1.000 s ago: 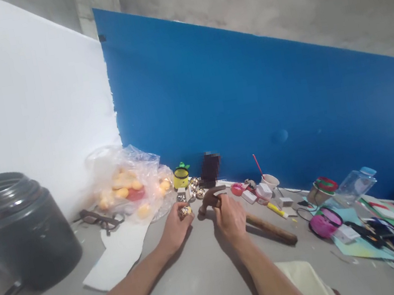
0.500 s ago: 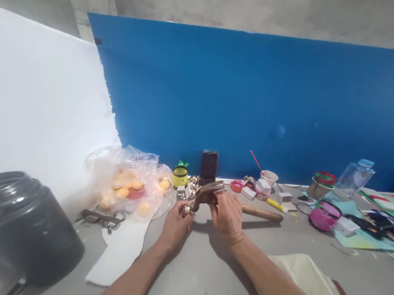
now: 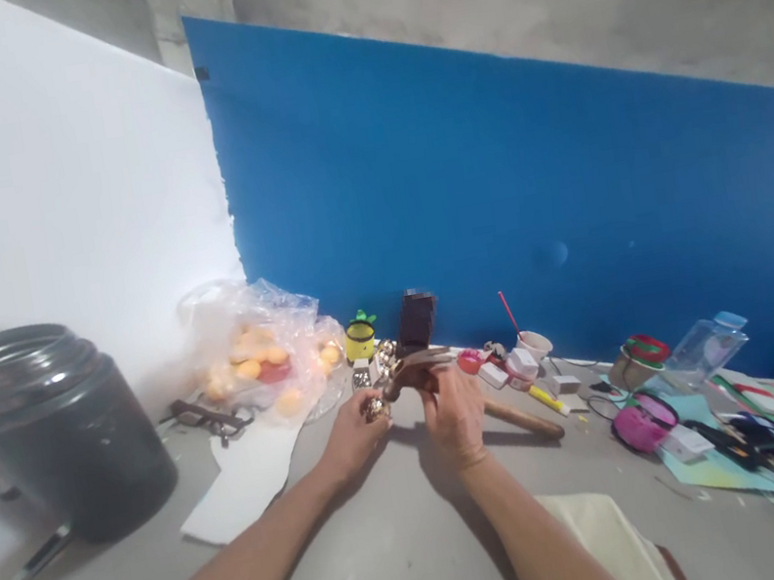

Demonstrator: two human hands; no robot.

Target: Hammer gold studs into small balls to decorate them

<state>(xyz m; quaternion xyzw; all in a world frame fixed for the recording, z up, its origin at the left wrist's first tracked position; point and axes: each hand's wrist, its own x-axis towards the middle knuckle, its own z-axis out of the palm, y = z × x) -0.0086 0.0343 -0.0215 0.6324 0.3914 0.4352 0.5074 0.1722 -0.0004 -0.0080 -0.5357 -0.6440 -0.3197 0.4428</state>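
Observation:
My right hand (image 3: 456,414) is wrapped round a claw hammer (image 3: 520,419), near its head. The wooden handle sticks out to the right and the claw points away to the right. Between the fingers of my left hand (image 3: 353,442) is a small shiny gold ball-like piece (image 3: 376,409), held just above the table. The hammer's striking face is close beside this piece; whether they touch I cannot tell. Beyond my left hand lie more shiny gold pieces (image 3: 387,354) and a small patterned box (image 3: 361,373).
A large dark jar (image 3: 63,443) stands at left, with eyeglasses (image 3: 207,417) and white paper (image 3: 252,481) beside it. Behind are a plastic bag of yellow-orange items (image 3: 261,356) and a dark phone (image 3: 416,321). Paper cups, small boxes and cables crowd the right; cream cloth (image 3: 599,541) lies in front.
The view has shifted slightly, moving everything a little to the right. The hammer head sits slightly higher beside the gold piece. Both hands keep their holds.

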